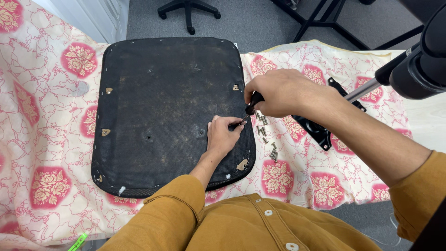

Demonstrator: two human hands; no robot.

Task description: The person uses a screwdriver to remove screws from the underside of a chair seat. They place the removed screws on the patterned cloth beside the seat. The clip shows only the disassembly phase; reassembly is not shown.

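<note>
- Right hand (283, 93) grips a screwdriver (251, 106), tip at the black seat base (162, 107).
- Left hand (222, 135) pinches, probably, a screw there.
- Loose screws (265, 135) lie beside on the worktop (46, 116).
- Next: steady, upright pressure.

A cream cloth (51, 139) printed with pink rose medallions is spread over the work surface. A scatter of small metal screws (267, 135) is seen lying on it, some just beside a black metal mounting plate (320, 130). From that plate a silver rod (360, 90) is seen running up to a black cylinder (418, 67) at the right edge. A grey carpeted floor (260, 21) is visible beyond, on which a black wheeled chair base (188, 9) stands. A green clip (78, 241) is seen at the lower left.
</note>
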